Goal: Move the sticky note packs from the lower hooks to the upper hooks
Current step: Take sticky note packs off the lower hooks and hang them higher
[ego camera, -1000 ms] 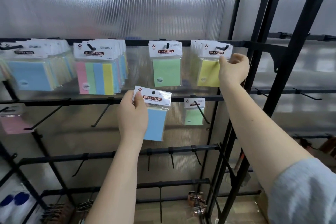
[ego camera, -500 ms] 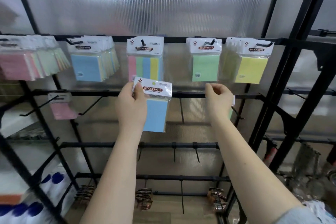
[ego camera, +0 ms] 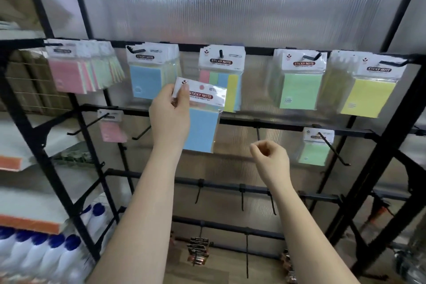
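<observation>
My left hand (ego camera: 169, 117) pinches the white header card of a blue sticky note pack (ego camera: 202, 120), held up just below the upper row. On the upper hooks hang a pink stack (ego camera: 69, 76), a blue stack (ego camera: 145, 80), a multicolour pack (ego camera: 230, 90), a green pack (ego camera: 299, 90) and a yellow pack (ego camera: 366, 97). On the lower hooks hang a pink pack (ego camera: 112, 130) at left and a green pack (ego camera: 314, 152) at right. My right hand (ego camera: 269, 158) hovers with curled fingers, holding nothing, left of the green pack.
Black metal rack frame (ego camera: 391, 136) with bare hooks on the lower bars (ego camera: 253, 188). White bottles with blue caps (ego camera: 34, 256) stand at lower left beside orange-edged shelves (ego camera: 25, 221). Small hanging items (ego camera: 197, 251) sit near the floor.
My right hand dropped from the upper yellow pack to the lower rail, then drew back empty. My left hand raised the blue pack slightly. The view swung left.
</observation>
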The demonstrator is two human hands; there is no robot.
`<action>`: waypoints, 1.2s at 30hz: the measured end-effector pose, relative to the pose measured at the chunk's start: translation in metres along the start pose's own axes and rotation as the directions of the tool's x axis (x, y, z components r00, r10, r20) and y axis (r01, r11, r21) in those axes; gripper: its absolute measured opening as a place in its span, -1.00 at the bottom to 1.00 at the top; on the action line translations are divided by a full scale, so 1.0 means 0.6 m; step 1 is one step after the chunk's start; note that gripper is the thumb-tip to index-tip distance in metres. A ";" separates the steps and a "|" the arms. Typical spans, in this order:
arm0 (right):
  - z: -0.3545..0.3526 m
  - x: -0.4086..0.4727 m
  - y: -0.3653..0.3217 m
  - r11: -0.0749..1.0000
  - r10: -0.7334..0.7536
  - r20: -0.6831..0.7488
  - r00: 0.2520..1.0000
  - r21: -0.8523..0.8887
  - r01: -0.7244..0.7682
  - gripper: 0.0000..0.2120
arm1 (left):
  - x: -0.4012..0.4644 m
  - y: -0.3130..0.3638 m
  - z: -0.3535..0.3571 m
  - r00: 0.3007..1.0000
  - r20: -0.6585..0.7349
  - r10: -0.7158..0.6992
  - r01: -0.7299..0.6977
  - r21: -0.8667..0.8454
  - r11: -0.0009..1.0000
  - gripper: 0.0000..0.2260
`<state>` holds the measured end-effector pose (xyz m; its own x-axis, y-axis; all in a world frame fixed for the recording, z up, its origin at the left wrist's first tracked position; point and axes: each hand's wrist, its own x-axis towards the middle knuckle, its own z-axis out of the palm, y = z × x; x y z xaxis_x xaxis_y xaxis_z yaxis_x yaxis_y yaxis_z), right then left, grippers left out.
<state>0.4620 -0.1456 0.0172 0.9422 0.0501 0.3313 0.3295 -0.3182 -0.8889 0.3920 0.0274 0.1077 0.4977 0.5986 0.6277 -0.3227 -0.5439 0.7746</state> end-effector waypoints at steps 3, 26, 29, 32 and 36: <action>0.017 0.017 -0.004 0.998 -0.044 0.100 0.994 -0.032 0.047 -0.91 | 0.019 -0.009 -0.006 0.996 -0.077 -0.041 0.043 0.020 0.999 -0.64; 0.189 0.075 -0.044 0.986 -0.018 0.167 0.986 -0.161 0.046 -0.84 | 0.213 -0.099 -0.099 0.947 -0.293 0.127 -0.111 0.071 0.991 -0.62; 0.212 0.061 -0.053 0.988 -0.005 0.118 0.993 -0.151 0.023 -0.83 | 0.233 -0.109 -0.100 0.968 -0.209 0.138 -0.130 0.052 0.990 -0.66; 0.226 0.052 -0.063 0.984 -0.007 0.091 0.996 -0.178 0.023 -0.84 | 0.241 -0.108 -0.103 0.974 -0.163 0.157 -0.157 0.015 0.988 -0.70; 0.233 0.039 -0.071 0.984 -0.011 0.061 0.998 -0.174 0.021 -0.93 | 0.252 -0.107 -0.108 0.968 -0.169 0.187 -0.194 -0.028 0.981 -0.69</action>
<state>0.4786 0.0016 0.0186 0.9405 0.1111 0.3212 0.3340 -0.4773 -0.8128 0.4358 0.1910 0.1581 0.2854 0.5772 0.7651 -0.4360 -0.6328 0.6400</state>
